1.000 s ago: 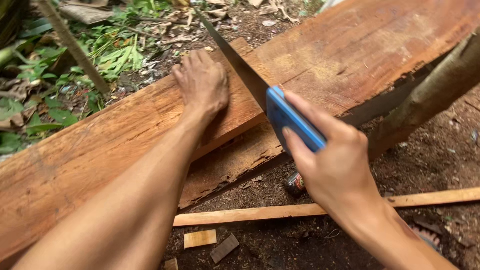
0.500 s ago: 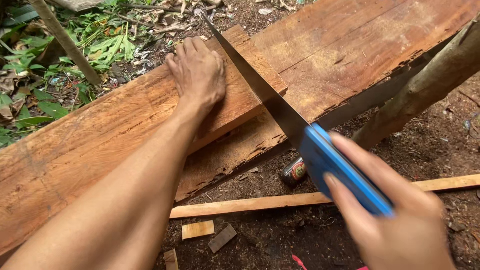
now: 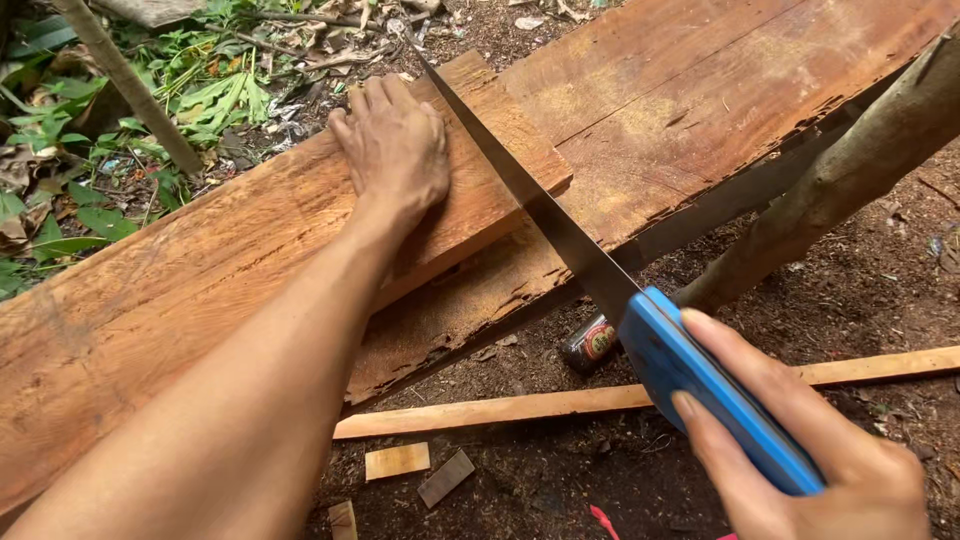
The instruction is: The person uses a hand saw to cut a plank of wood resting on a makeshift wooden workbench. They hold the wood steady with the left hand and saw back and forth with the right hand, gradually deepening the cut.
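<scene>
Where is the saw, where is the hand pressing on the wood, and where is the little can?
saw (image 3: 540,215): head view, middle of the metal blade.
left hand (image 3: 395,150): head view, back of the hand lying flat on the plank.
can (image 3: 590,342): head view, side of the dark can on the ground under the blade.

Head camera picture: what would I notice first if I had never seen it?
The long hand saw with its bright blue handle, gripped by the right hand at lower right, its blade slanting across the wide reddish-brown wooden plank. The left hand presses flat on the plank, beside the blade.
</scene>
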